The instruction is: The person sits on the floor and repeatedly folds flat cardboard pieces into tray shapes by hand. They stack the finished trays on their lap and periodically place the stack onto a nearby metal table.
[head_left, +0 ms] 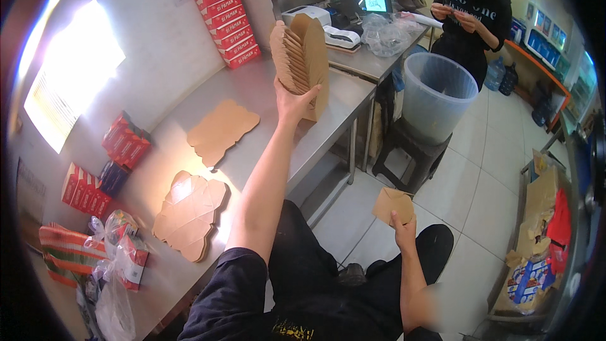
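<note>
Here, a stack of nested brown cartons is clasped by the left hand, the thumb spread to one side, near the right edge of the steel worktop; whether it is borne by the worktop cannot be told. A small brown carton is gripped by the right hand, thumb on top, above the floor and well apart from the stack. To the left of the left forearm, two piles of flat brown blanks are laid on the worktop: a farther pile and a nearer pile. Farther out, red boxes are stacked high by the wall, and a translucent bucket is supported by a dark stool. Beyond it, a standing person is seen, hands raised.
</note>
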Available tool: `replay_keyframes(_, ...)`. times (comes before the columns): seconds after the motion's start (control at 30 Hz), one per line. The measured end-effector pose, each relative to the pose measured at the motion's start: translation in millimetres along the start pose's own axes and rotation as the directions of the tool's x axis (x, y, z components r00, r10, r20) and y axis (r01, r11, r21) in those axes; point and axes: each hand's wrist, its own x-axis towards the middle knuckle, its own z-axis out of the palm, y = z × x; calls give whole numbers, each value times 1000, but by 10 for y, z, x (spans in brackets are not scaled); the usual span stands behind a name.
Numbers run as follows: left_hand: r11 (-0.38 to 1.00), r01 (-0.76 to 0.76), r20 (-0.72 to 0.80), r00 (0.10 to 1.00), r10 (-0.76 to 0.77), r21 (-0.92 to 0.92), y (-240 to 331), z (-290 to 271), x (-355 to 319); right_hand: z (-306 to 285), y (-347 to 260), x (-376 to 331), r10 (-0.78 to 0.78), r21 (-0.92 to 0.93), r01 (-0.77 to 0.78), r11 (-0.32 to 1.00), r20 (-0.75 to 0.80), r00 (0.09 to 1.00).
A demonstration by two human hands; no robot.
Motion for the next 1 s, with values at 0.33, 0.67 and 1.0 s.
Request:
replay_keyframes(0.33,858,-496,301,845,442,133,743,161,-1662,-807,-1721,-23,-391,-196,341,919,-365,845)
replay_keyframes(0.67,838,-542,593,693,409,56,581,391,-2621,-1011,-3148,-553,-441,-782,385,490,158,883)
replay_keyframes(1.0,864,-503,608,697,380,36,584,280,-2760,-818,-2952,-390,-200,-601,311,737,245,949)
